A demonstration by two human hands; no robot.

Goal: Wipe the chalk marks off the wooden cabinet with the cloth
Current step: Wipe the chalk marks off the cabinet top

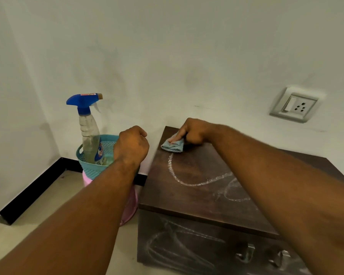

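Observation:
A dark wooden cabinet [189,197] stands at the right, against the wall. White chalk marks [187,178] curve across its top, and more scribbles cover its front face [179,247]. My right hand [193,132] presses a folded light blue cloth [172,145] onto the top near the far left corner, just above the end of the chalk curve. My left hand [132,145] hovers as a closed fist left of the cabinet, over a basket, holding nothing.
A teal perforated basket [91,167] sits on a pink tub [130,209] left of the cabinet and holds a spray bottle [88,132] with a blue trigger head. A wall socket [295,105] is at the right. Two metal handles [262,255] stick out of the cabinet front.

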